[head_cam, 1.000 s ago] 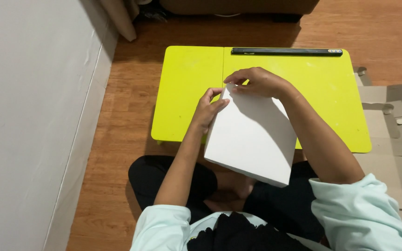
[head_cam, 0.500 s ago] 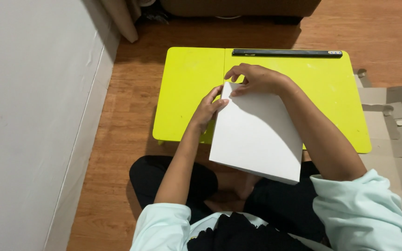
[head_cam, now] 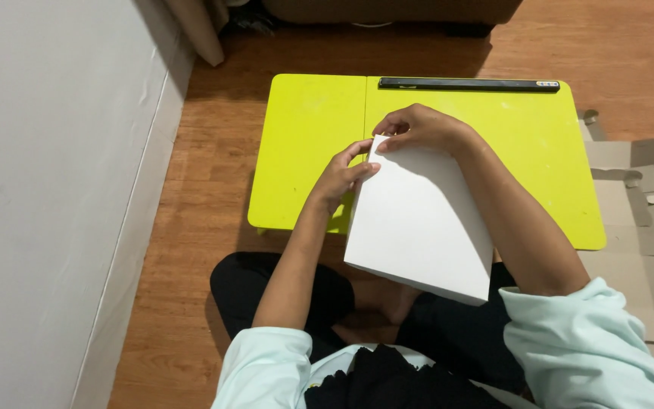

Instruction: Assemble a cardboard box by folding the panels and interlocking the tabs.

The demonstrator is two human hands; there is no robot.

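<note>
A white sheet of paper [head_cam: 418, 220] lies tilted over the near edge of a lime-green low table [head_cam: 304, 136], its lower part hanging above my lap. My left hand [head_cam: 340, 179] pinches the sheet's upper left edge with thumb and fingers. My right hand [head_cam: 418, 129] presses down on the sheet's far corner, fingers curled over it. Both hands meet at that upper left corner of the paper.
A long black bar [head_cam: 468, 85] lies along the table's far edge. Flattened brown cardboard [head_cam: 645, 220] lies on the wooden floor to the right. A white wall [head_cam: 47, 189] runs along the left. Dark furniture stands beyond the table.
The paper has shifted slightly right and its upper left corner is drawn closer under both hands. The hands stay at that corner.
</note>
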